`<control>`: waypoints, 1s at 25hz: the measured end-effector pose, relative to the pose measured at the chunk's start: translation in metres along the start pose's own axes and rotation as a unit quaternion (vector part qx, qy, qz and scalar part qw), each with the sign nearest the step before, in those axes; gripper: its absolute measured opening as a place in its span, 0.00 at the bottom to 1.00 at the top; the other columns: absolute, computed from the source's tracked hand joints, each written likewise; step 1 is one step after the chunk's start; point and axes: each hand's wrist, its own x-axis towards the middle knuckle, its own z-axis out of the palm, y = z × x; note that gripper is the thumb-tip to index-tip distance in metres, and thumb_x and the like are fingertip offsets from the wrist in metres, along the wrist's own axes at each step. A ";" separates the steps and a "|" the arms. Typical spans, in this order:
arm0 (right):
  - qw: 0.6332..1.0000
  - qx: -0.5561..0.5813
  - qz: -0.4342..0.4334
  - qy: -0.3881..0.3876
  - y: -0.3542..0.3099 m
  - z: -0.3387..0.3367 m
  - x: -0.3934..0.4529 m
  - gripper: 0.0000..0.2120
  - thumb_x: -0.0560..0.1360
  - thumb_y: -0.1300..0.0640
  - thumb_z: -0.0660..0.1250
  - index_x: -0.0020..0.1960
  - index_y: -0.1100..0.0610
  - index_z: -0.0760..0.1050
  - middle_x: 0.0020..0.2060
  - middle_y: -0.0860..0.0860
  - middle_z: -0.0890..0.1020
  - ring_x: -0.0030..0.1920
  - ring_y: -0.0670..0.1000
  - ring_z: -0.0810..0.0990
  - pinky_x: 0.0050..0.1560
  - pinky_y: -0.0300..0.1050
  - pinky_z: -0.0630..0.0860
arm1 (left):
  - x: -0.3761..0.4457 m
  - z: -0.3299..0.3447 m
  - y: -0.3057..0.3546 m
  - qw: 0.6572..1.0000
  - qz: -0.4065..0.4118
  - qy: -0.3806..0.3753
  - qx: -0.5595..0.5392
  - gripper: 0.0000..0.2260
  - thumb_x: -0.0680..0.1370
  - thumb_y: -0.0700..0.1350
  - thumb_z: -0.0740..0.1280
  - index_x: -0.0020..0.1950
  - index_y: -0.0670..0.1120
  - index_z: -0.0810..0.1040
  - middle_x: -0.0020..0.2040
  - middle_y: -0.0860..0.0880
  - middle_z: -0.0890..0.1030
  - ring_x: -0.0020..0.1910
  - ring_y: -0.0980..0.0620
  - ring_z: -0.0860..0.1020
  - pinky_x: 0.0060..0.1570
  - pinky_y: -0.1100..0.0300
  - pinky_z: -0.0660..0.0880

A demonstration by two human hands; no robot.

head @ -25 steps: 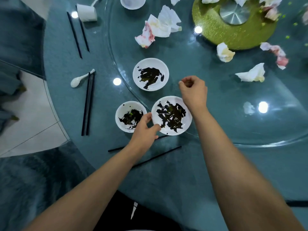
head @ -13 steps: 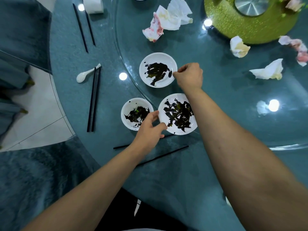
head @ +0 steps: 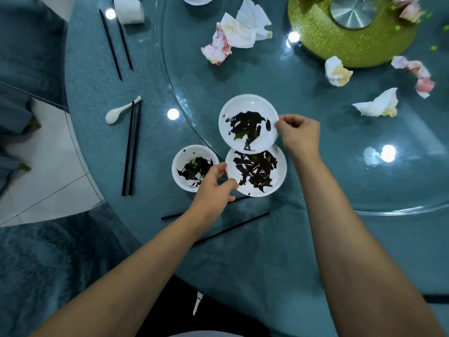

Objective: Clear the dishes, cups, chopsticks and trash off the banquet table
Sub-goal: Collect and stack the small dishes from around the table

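Three white dishes smeared with dark leftovers sit close together at the table's near edge. My right hand pinches the right rim of the upper plate, which overlaps the far edge of the lower plate. My left hand grips the left rim of that lower plate, next to a small bowl. Two loose black chopsticks lie under my left forearm.
Crumpled stained napkins lie scattered on the glass turntable near a green centre disc. On the left lie a white spoon, a chopstick pair, another chopstick pair and a tipped white cup.
My right hand took hold of the upper plate's rim and drew it toward me, so it now overlaps the lower plate. My left hand stayed on the lower plate's rim.
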 end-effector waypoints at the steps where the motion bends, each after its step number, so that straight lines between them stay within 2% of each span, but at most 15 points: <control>1: 1.000 -0.002 -0.004 -0.003 0.007 -0.004 -0.007 0.05 0.71 0.60 0.72 0.43 0.52 0.85 0.39 0.50 0.87 0.37 0.44 0.81 0.47 0.42 0.82 | 0.000 0.000 0.000 1.000 0.001 0.000 0.000 0.21 0.79 0.38 0.66 0.71 0.53 0.72 0.63 0.58 0.78 0.56 0.60 0.80 0.54 0.54 0.82; 6: 1.000 -0.007 -0.009 -0.004 0.030 -0.018 -0.030 0.05 0.71 0.60 0.73 0.44 0.52 0.86 0.38 0.49 0.87 0.40 0.46 0.83 0.53 0.48 0.83 | -0.002 0.000 0.003 1.000 0.002 0.001 -0.006 0.20 0.79 0.38 0.66 0.66 0.56 0.71 0.64 0.57 0.79 0.60 0.54 0.80 0.54 0.52 0.82; 10: 1.000 -0.020 -0.015 -0.007 0.036 -0.025 -0.040 0.06 0.70 0.60 0.72 0.40 0.49 0.83 0.34 0.47 0.83 0.36 0.45 0.79 0.50 0.49 0.82 | -0.001 0.002 0.005 1.000 -0.001 0.006 -0.011 0.22 0.78 0.36 0.65 0.69 0.54 0.69 0.60 0.59 0.80 0.58 0.53 0.80 0.51 0.53 0.81; 12: 0.999 -0.045 -0.026 -0.002 0.039 -0.027 -0.044 0.05 0.70 0.58 0.72 0.40 0.48 0.83 0.35 0.45 0.83 0.36 0.44 0.79 0.48 0.47 0.82 | -0.001 0.003 0.005 1.000 -0.004 0.011 -0.013 0.23 0.78 0.36 0.66 0.69 0.54 0.68 0.58 0.61 0.80 0.57 0.53 0.80 0.48 0.55 0.80; 15: 0.997 -0.066 -0.031 0.006 0.044 -0.029 -0.048 0.07 0.70 0.57 0.73 0.47 0.47 0.82 0.41 0.46 0.83 0.38 0.44 0.80 0.48 0.44 0.80 | 0.000 0.004 0.004 1.000 -0.006 0.013 -0.009 0.23 0.78 0.36 0.66 0.67 0.56 0.68 0.56 0.63 0.79 0.56 0.54 0.80 0.45 0.56 0.79; 18: 0.997 -0.075 -0.022 -0.006 0.047 -0.028 -0.052 0.08 0.74 0.54 0.72 0.54 0.49 0.82 0.39 0.40 0.82 0.36 0.33 0.79 0.47 0.32 0.76 | 0.001 0.004 0.003 1.000 -0.005 0.009 -0.005 0.22 0.78 0.36 0.66 0.66 0.56 0.68 0.57 0.63 0.79 0.57 0.53 0.80 0.47 0.55 0.80; 20: 0.995 -0.091 -0.022 -0.014 0.047 -0.026 -0.054 0.09 0.77 0.53 0.70 0.55 0.50 0.84 0.38 0.36 0.81 0.38 0.30 0.79 0.47 0.29 0.75 | 0.001 0.004 0.002 1.000 -0.004 0.004 0.000 0.21 0.78 0.37 0.66 0.68 0.55 0.70 0.61 0.59 0.79 0.58 0.53 0.79 0.49 0.54 0.80; 23: 0.995 -0.092 -0.019 -0.028 0.045 -0.025 -0.057 0.10 0.79 0.54 0.66 0.53 0.50 0.85 0.38 0.35 0.82 0.42 0.38 0.81 0.51 0.39 0.77 | 0.000 0.005 0.001 1.000 -0.004 0.002 0.005 0.23 0.78 0.38 0.67 0.71 0.52 0.70 0.64 0.57 0.78 0.59 0.53 0.79 0.51 0.53 0.81; 25: 0.996 -0.081 -0.019 -0.024 0.046 -0.025 -0.059 0.10 0.79 0.56 0.65 0.52 0.51 0.86 0.36 0.35 0.82 0.41 0.37 0.81 0.50 0.40 0.78 | -0.001 0.005 0.002 1.000 -0.004 0.004 0.004 0.23 0.78 0.37 0.67 0.72 0.51 0.70 0.64 0.56 0.78 0.58 0.54 0.79 0.52 0.53 0.81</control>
